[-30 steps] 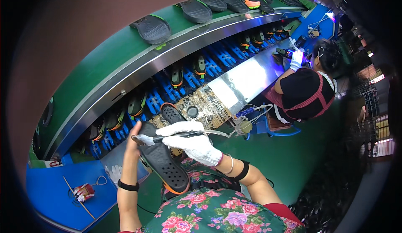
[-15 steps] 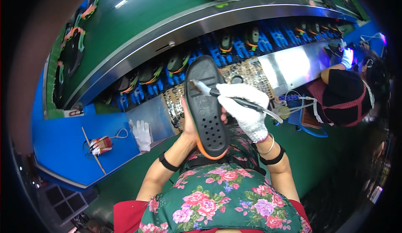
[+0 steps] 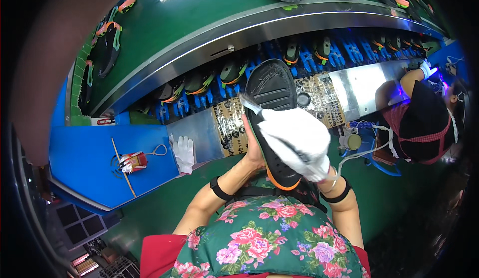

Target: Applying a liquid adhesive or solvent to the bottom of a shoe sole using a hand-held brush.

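Note:
In the middle of the view stands a black shoe sole [image 3: 272, 91] with an orange lower edge, its ribbed upper part tipped away from me. My bare left hand [image 3: 253, 148] is closed around its left side. My right hand [image 3: 297, 136], in a white knitted glove, is closed on a brush [image 3: 252, 104] that has a pale tube trailing from its back end. The brush's bristles lie at the left edge of the sole, about a third of the way down. The glove covers much of the sole's lower right half and most of the brush handle.
Beyond a metal rail [image 3: 219, 51], a green belt [image 3: 199, 16] carries soles. Shoes [image 3: 233, 72] sit on blue racks below it. On the left, a blue table [image 3: 85, 153] holds a red box [image 3: 133, 162], a stick [image 3: 121, 165] and a spare glove [image 3: 183, 154]. A co-worker [image 3: 419, 118] sits at right.
The brush has gone from the sole's upper middle to its left edge, and my gloved hand now covers more of the sole. The whole scene has shifted right in the view.

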Action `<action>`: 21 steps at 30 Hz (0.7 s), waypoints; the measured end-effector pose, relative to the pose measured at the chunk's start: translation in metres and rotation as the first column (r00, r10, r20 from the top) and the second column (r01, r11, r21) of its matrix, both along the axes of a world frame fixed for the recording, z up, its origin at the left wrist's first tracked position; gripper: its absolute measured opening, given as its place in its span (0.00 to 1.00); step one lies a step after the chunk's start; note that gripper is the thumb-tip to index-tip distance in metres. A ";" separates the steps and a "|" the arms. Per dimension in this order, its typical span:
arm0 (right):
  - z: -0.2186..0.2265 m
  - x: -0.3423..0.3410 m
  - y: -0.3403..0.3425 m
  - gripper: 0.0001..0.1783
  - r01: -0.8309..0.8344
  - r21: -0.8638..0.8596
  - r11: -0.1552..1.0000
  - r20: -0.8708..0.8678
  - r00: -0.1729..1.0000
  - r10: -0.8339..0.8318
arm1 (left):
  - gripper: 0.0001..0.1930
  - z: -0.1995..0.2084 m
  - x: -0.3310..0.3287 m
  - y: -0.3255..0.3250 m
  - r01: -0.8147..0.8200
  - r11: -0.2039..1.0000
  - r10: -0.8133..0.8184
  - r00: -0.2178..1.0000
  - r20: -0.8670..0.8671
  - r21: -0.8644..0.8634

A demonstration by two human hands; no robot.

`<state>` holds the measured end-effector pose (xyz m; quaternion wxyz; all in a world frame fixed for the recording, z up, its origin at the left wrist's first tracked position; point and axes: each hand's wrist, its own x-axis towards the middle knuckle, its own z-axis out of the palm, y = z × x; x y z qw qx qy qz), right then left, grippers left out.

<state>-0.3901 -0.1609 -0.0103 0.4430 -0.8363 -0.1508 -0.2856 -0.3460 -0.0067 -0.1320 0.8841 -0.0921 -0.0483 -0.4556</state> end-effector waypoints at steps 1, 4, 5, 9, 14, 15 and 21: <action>0.005 0.002 -0.003 0.18 0.001 0.101 0.995 -0.012 1.000 0.000 | 0.57 -0.004 0.003 0.001 -0.019 0.997 0.018 1.000 0.018 0.071; -0.001 0.005 -0.012 0.20 0.173 0.054 0.983 0.041 0.984 -0.175 | 0.55 0.008 0.000 -0.003 -0.133 0.842 0.095 0.990 0.099 0.523; -0.002 0.005 -0.014 0.21 0.180 -0.033 0.983 0.067 0.982 -0.178 | 0.55 0.022 0.000 -0.007 -0.229 0.553 0.055 0.970 0.239 0.801; -0.016 0.000 0.002 0.20 0.000 -0.063 0.998 0.011 1.000 0.000 | 0.54 0.009 0.005 -0.004 -0.238 0.540 -0.018 0.956 0.293 0.808; -0.018 0.004 0.000 0.20 0.032 0.145 0.989 -0.022 0.999 -0.029 | 0.47 -0.003 0.016 -0.007 -0.300 0.671 0.176 0.953 0.247 0.678; -0.028 -0.001 0.002 0.20 0.043 0.154 0.987 -0.050 0.998 -0.036 | 0.47 -0.001 0.017 -0.007 -0.270 0.681 0.165 0.962 0.217 0.680; -0.008 0.006 0.002 0.20 -0.061 0.142 0.988 0.011 0.998 0.060 | 0.56 -0.033 0.029 0.016 -0.312 0.743 -0.041 0.862 0.506 0.592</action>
